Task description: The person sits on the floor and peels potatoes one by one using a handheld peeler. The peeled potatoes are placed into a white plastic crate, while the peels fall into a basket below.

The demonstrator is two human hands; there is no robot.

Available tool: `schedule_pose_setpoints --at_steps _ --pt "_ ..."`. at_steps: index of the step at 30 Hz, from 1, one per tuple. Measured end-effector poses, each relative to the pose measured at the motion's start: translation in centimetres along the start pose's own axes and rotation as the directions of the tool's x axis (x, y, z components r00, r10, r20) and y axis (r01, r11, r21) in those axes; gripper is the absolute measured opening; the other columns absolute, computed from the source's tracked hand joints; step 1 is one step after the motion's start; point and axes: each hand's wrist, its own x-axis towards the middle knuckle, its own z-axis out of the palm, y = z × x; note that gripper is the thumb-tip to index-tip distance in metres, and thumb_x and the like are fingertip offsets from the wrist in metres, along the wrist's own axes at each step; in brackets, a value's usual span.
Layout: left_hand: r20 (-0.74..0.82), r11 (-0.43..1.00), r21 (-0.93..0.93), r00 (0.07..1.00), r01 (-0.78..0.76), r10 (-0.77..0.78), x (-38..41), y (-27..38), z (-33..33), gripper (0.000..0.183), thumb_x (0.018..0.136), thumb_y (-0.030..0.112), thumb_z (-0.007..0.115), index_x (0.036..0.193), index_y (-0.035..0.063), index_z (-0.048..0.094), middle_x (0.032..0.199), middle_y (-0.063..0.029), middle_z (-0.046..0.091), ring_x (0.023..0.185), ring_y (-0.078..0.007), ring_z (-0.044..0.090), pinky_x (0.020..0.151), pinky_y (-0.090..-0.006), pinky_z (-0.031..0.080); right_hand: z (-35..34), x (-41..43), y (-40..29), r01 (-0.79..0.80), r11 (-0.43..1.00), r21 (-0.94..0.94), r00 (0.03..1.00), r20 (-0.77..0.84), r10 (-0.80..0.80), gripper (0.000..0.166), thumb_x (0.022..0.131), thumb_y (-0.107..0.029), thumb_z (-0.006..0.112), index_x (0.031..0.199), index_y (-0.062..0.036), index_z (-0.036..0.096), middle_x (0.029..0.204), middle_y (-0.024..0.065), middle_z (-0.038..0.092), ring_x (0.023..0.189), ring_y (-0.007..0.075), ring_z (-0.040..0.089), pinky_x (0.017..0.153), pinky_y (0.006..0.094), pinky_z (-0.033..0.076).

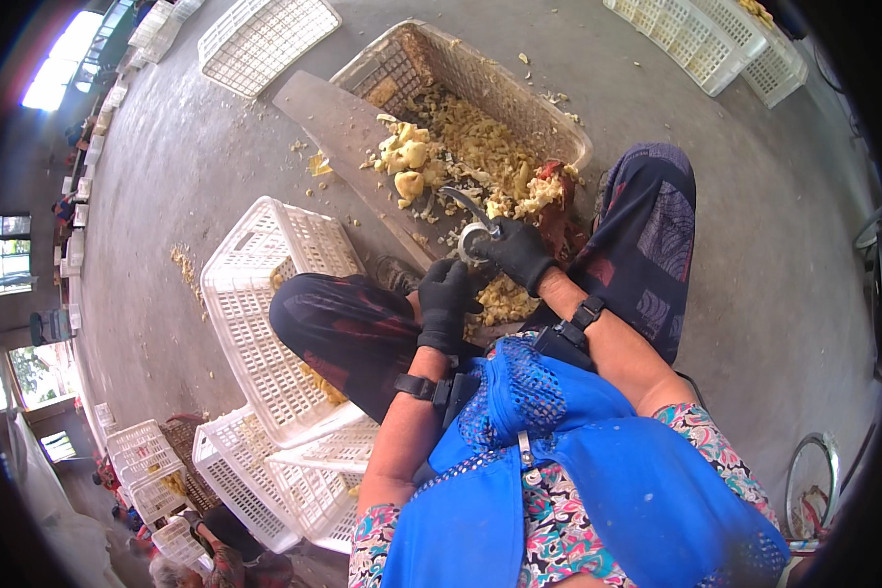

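My right hand (518,253), in a black glove, grips a tool with a dark curved, hook-like end (464,202). A pale ring-shaped piece (472,242) sits at its fingers; whether it belongs to the tool is unclear. Just left and below is my left hand (443,298), gloved too, with its fingers curled; I cannot see whether it holds anything. Beyond both hands, pale yellow lumps (406,151) lie on a wooden board (338,121) set across a dirty plastic crate (496,84). Yellow scraps (478,136) fill the crate's bottom.
A white lattice crate (224,294) stands tilted by my left knee, with more crates (246,470) behind it. Another white crate (264,44) is at the far left, and stacked crates (691,37) at the far right. A person (220,551) sits at the lower left.
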Motion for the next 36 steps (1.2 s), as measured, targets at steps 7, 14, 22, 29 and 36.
schedule_pose_setpoints --at_steps 7,14,22,29,36 --pt "-0.056 0.987 0.145 0.995 -0.071 0.08 0.4 -1.0 0.1 0.02 0.089 0.02 0.061 0.097 0.0014 0.064 0.067 -0.0065 0.059 0.05 -0.0153 0.056 0.042 -0.0298 0.048 -0.8 0.7 -0.1 0.162 0.986 0.025 0.965 -0.211 -0.153 0.029 0.082 -0.029 0.07 0.091 -0.0029 0.065 0.08 0.0189 0.067 0.073 0.0301 0.067 0.067 0.0379 0.051" --pt "-0.078 0.847 0.447 0.93 -0.289 0.359 1.5 -2.8 0.2 0.017 0.09 0.02 0.06 0.094 0.0034 0.064 0.064 -0.0059 0.06 0.049 -0.0141 0.057 0.042 -0.0288 0.047 -0.7 0.2 -1.0 0.081 0.986 -0.148 0.986 -0.13 -0.1 0.034 0.079 -0.034 0.072 0.09 -0.002 0.065 0.082 0.0203 0.067 0.077 0.0339 0.066 0.068 0.0403 0.051" --pt "-0.053 0.836 0.433 0.916 -0.338 0.398 1.5 -3.1 0.2 0.015 0.09 0.017 0.06 0.093 0.0037 0.064 0.064 -0.0057 0.06 0.05 -0.0132 0.057 0.043 -0.0293 0.047 -0.1 0.4 1.1 0.13 0.99 0.05 0.991 -0.044 -0.127 0.033 0.08 -0.033 0.072 0.088 -0.0016 0.065 0.081 0.0182 0.069 0.075 0.0319 0.067 0.069 0.0391 0.051" --pt "-0.03 0.891 0.403 0.97 -0.211 0.243 -0.1 -0.9 0.1 0.022 0.092 0.027 0.056 0.092 0.0062 0.063 0.071 -0.0091 0.062 0.058 -0.0163 0.06 0.048 -0.0338 0.049 -0.2 2.5 2.7 0.029 0.999 -0.025 0.975 -0.219 -0.033 0.04 0.074 -0.039 0.076 0.089 -0.0031 0.067 0.085 0.0189 0.068 0.077 0.0349 0.066 0.067 0.0429 0.052" --pt "-0.031 0.995 0.067 0.997 0.07 -0.068 0.0 -0.5 1.2 0.029 0.093 0.028 0.057 0.107 0.0039 0.063 0.074 -0.0065 0.062 0.058 -0.0161 0.062 0.042 -0.0293 0.05 1.0 0.7 2.5 0.058 0.974 0.218 0.998 -0.048 -0.048 0.028 0.075 -0.021 0.076 0.092 0.0003 0.07 0.077 0.0129 0.07 0.068 0.0189 0.066 0.063 0.0344 0.052"
